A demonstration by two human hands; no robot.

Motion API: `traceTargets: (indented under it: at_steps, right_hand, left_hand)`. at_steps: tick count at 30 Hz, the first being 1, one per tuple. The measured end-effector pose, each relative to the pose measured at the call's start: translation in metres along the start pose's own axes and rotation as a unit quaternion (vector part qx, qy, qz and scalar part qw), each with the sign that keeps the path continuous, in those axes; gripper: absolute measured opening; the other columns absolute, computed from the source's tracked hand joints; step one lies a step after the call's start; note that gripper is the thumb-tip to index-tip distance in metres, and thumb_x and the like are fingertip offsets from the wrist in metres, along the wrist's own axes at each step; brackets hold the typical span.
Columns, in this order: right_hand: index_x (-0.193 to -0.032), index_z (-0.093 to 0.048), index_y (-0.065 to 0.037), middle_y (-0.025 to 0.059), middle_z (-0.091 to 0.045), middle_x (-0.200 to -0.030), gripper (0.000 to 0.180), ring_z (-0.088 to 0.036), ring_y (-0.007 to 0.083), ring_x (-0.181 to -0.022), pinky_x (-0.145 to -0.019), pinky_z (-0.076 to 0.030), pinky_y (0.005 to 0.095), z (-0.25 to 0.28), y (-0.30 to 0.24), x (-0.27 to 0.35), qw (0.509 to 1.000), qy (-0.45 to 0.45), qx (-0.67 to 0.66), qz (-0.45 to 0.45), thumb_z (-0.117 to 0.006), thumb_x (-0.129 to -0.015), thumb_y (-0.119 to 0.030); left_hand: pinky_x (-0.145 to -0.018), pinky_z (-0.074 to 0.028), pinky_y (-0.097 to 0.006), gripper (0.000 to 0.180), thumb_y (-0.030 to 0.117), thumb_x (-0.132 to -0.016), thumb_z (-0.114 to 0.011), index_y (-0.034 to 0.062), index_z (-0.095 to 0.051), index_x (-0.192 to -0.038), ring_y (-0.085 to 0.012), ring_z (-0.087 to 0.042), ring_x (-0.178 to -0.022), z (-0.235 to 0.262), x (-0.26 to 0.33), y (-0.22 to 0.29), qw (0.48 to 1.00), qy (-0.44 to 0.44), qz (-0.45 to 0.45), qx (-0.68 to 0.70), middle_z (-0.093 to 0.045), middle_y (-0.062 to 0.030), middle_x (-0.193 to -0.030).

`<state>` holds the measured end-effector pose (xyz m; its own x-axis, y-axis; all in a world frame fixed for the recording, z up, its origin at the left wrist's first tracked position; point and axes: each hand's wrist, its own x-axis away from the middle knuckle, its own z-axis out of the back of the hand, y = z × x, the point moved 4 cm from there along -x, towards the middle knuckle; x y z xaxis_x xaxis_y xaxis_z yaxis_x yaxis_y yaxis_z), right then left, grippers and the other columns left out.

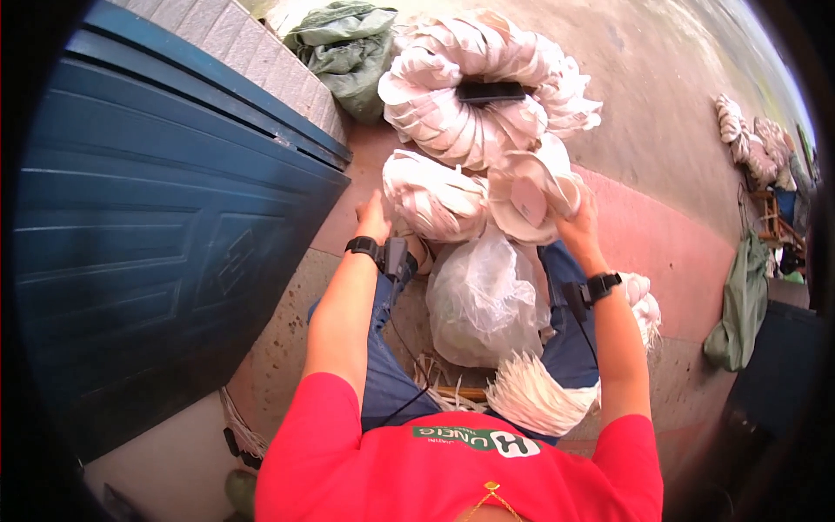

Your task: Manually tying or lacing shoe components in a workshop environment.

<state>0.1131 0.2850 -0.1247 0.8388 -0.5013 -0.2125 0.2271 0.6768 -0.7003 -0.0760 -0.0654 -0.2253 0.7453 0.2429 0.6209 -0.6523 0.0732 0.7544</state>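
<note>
Between my hands lie pale pink, curved flat pieces that look like cloth, overlapped in thick bundles. My left hand (pixel 374 219) is at the left side of a rounded bundle (pixel 432 193); its fingers are mostly hidden, so I cannot tell its grip. To the right, several wider fanned pieces (pixel 528 198) overlap that bundle. My right hand (pixel 580 224) is closed on their right edge. A crumpled clear plastic bag (pixel 485 300) stands between my knees, just below the pieces. Both wrists carry black straps with small devices.
Beyond sits a large ring of similar pieces (pixel 465 130) with a black object (pixel 491 92) on it. A green sack (pixel 348 56) leans near the blue door (pixel 148 235). White strands (pixel 541 396) lie by my lap. Another green sack (pixel 738 304) stands right.
</note>
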Motion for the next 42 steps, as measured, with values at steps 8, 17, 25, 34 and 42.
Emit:
traceTargets:
  at_steps: [8, 17, 25, 34, 42]
  right_hand:
    - [-0.118, -0.040, -0.006, 0.0091, -0.049, -0.109, 0.055, -0.048, 0.0204, -0.101, -0.086, -0.038, 0.0315, -0.004, 0.026, 0.007, 0.961, -0.041, -0.253, -0.099, -0.059, -0.067, 0.002]
    - [-0.107, -0.052, -0.004, 0.0050, -0.055, -0.096, 0.043, -0.053, 0.0145, -0.086, -0.073, -0.044, 0.0259, 0.024, -0.025, 0.000, 0.906, -0.017, -0.343, -0.246, -0.049, -0.064, 0.006]
    - [-0.113, -0.047, -0.005, 0.0040, -0.056, -0.094, 0.045, -0.056, 0.0131, -0.078, -0.064, -0.049, 0.0258, 0.057, -0.031, 0.002, 0.862, 0.003, -0.455, -0.222, -0.052, -0.069, -0.001]
    - [-0.112, -0.046, -0.003, 0.0175, -0.048, -0.112, 0.047, -0.045, 0.0317, -0.108, -0.093, -0.034, 0.0362, 0.027, -0.070, 0.011, 0.994, 0.008, -0.074, 0.078, -0.055, -0.066, 0.002]
    - [-0.089, -0.056, -0.004, 0.0091, -0.055, -0.093, 0.023, -0.049, 0.0242, -0.099, -0.090, -0.036, 0.0366, -0.042, -0.092, 0.006, 0.857, -0.341, 0.290, 0.254, -0.052, -0.068, -0.011]
  left_hand:
    - [-0.084, -0.039, -0.046, 0.050, 0.039, -0.081, -0.056, 0.0089, -0.042, -0.118, -0.0266, -0.045, -0.104, -0.044, 0.005, -0.014, 0.962, -0.222, 0.061, 0.149, -0.048, -0.0100, -0.115]
    - [-0.063, -0.049, -0.026, 0.021, 0.005, -0.077, -0.059, 0.0035, -0.055, -0.097, -0.0145, -0.058, -0.073, -0.063, 0.118, 0.092, 0.925, -0.334, -0.071, 0.168, -0.059, -0.0048, -0.086]
    - [-0.059, -0.044, -0.035, 0.017, 0.008, -0.077, -0.053, -0.0043, -0.050, -0.087, -0.0264, -0.054, -0.061, -0.088, 0.212, 0.158, 0.824, -0.295, -0.483, -0.024, -0.055, -0.0185, -0.068]
    - [-0.062, -0.043, -0.046, 0.025, 0.009, -0.071, -0.050, -0.0005, -0.046, -0.094, -0.0399, -0.054, -0.071, -0.149, 0.207, -0.013, 0.784, -0.343, -0.448, -0.260, -0.054, -0.0239, -0.070]
    - [-0.075, -0.044, -0.045, 0.027, 0.000, -0.069, -0.046, 0.0001, -0.055, -0.095, -0.0380, -0.054, -0.086, -0.110, 0.218, -0.031, 0.612, -0.482, -0.547, -0.308, -0.057, -0.0223, -0.087]
